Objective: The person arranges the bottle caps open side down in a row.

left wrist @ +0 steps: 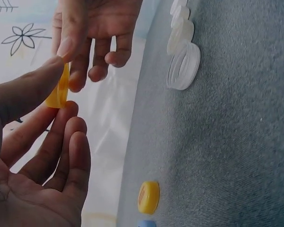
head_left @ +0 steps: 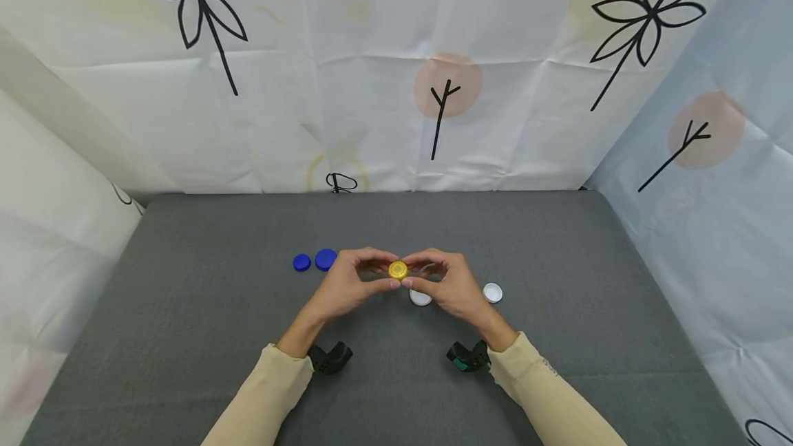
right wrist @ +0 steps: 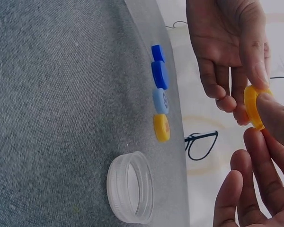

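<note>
1. the left hand point(head_left: 350, 285) is pinching one side of a small round yellow plastic cap point(head_left: 398, 270) with thumb and finger, and the right hand point(head_left: 454, 288) is pinching the other side.
2. that cap is sitting between the two hands, up off the grey cloth-covered desk point(head_left: 396, 398), with one round face showing from above.
3. to be doing this well, i think both hands should be squeezing softly, because a little smooth cap could be popping out.
4. the fingertips should be holding just the edge, so they are not hiding the middle.
5. both hands should be pressing the same amount, since one side pushing harder could be tipping it.
6. the spare fingers should be resting out of the way.
7. a small dark blue round plastic cap point(head_left: 301, 263), a bigger dark blue round plastic cap point(head_left: 325, 259), a pale blue round plastic cap point(right wrist: 160, 101) and a second yellow plastic cap point(right wrist: 161, 127) are lying leftward, while a clear ridged plastic lid point(right wrist: 115, 189) and a white round lid point(head_left: 492, 292) are lying further right, so low hands could be bumping them.
</note>
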Motion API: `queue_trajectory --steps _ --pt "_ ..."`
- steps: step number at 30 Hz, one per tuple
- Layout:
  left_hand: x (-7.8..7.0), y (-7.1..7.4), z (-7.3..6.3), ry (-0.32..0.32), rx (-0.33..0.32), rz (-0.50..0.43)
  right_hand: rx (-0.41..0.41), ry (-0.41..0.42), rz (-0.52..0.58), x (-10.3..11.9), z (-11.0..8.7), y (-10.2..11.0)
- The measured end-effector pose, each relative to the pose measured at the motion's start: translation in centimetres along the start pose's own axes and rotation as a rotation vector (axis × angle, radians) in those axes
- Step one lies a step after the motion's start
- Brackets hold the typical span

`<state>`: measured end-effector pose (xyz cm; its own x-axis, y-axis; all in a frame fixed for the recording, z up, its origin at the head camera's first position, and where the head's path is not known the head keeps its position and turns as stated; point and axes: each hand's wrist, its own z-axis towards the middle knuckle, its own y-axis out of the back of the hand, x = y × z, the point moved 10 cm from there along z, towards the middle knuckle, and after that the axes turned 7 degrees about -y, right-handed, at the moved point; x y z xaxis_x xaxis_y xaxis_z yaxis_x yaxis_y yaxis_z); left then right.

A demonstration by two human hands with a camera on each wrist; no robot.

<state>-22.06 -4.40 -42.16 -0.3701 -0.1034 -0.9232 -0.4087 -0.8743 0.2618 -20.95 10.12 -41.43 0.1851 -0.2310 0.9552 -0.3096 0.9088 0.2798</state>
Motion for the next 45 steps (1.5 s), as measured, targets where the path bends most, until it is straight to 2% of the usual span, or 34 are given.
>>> queue_trajectory --steps 4,11,18,22,32,45 --pt "0.4 0.4 0.3 0.006 -0.021 0.105 -0.021 -0.011 -0.043 -0.4 0.0 0.2" --pt "2.1 1.4 1.3 0.054 -0.092 0.368 -0.02 -0.03 -0.188 -1.2 -0.1 0.4" --pt "3.8 1.4 2.3 0.113 -0.102 0.537 0.016 -0.049 -0.374 -2.3 -0.2 0.1" --pt "4.3 1.3 2.6 0.129 -0.099 0.61 0.027 -0.07 -0.435 -2.8 -0.2 0.1" --pt "5.5 1.0 3.1 0.187 -0.057 0.672 0.077 -0.099 -0.54 -3.5 -0.4 0.2" --pt "5.6 1.0 3.1 0.201 -0.049 0.67 0.088 -0.088 -0.561 -3.6 -0.8 0.7"
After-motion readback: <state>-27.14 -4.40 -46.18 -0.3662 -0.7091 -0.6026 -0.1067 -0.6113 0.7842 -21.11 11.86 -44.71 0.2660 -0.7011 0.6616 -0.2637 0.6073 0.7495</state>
